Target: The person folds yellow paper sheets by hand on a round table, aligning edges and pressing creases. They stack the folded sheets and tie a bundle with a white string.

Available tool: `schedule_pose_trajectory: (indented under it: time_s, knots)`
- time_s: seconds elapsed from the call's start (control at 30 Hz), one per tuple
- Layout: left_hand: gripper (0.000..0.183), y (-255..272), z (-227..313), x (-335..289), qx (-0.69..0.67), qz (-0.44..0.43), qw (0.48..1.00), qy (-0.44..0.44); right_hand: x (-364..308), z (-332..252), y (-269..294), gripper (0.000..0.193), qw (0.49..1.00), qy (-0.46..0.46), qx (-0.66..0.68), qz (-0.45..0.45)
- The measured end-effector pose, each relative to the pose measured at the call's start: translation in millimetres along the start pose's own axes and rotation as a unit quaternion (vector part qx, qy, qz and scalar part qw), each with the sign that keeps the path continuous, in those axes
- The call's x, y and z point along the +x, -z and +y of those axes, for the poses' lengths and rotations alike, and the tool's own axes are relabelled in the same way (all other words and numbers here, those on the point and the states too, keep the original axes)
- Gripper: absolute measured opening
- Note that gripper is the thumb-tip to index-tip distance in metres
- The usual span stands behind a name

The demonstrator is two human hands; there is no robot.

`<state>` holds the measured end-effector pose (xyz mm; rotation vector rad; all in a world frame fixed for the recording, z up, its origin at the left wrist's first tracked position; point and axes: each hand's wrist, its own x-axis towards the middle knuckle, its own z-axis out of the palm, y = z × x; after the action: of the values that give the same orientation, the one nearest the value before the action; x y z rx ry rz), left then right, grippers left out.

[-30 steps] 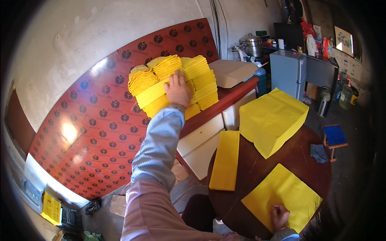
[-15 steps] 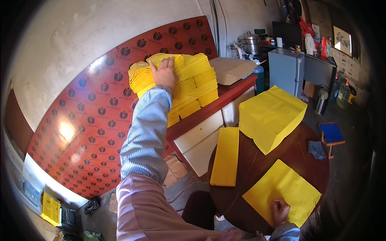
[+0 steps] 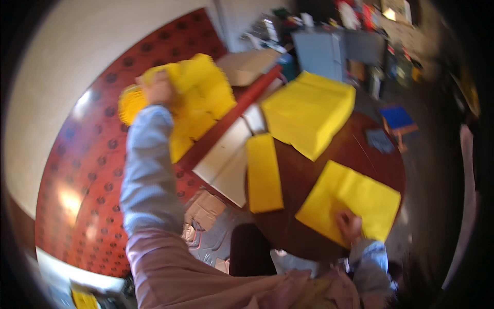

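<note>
Motion blurs the view. My left hand (image 3: 160, 90) reaches far out to the left end of a tall stack of yellow folded sheets (image 3: 206, 92), which look like paper. Its fingers are smeared, so their grip is unclear. Below the hand, the stack's left part (image 3: 133, 104) bulges outward. At the near right, my right hand (image 3: 350, 225) rests with curled fingers on a flat square yellow sheet (image 3: 360, 193); its fingertips are hidden. A narrow yellow folded piece (image 3: 264, 175) and a thick yellow block-shaped pile (image 3: 311, 108) lie on the same round table.
The dark red round table (image 3: 288, 232) stands beside a red-edged bench (image 3: 242, 105) bearing the stack and some brown cardboard (image 3: 247, 66). A red patterned board (image 3: 87, 170) leans on the wall. A blue-topped stool (image 3: 399, 118) and a grey cabinet (image 3: 319, 54) stand at right.
The whole view has shifted, with the scene sliding left and upward. My left hand has moved from lying on the stack's top to its left end. My right hand stays curled on the square sheet.
</note>
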<state>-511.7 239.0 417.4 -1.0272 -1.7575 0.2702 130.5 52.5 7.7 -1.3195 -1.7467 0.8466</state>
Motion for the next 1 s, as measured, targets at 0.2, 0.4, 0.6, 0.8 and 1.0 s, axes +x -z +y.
schedule_pose_trajectory:
  time_s: [0.2,0.4,0.6,0.8,1.0]
  knots:
    - [0.068,28,6,-21,-0.153,0.134,0.979,-0.002,15,-28,30,0.02,0.998,-0.02,0.043,-0.041]
    - [0.064,118,123,-181,-0.741,0.145,0.652,-0.073,144,27,72,0.014,0.98,0.119,-0.007,0.158]
    - [0.037,212,193,-404,-0.741,-0.019,0.572,-0.351,270,125,131,0.051,0.921,0.034,-0.337,0.193]
    - [0.046,241,189,-443,-0.78,-0.1,0.592,-0.175,303,214,148,0.034,0.904,0.061,-0.389,0.165]
    - [0.038,243,203,-444,-0.799,-0.091,0.581,-0.126,329,222,165,0.046,0.919,-0.1,-0.363,0.117]
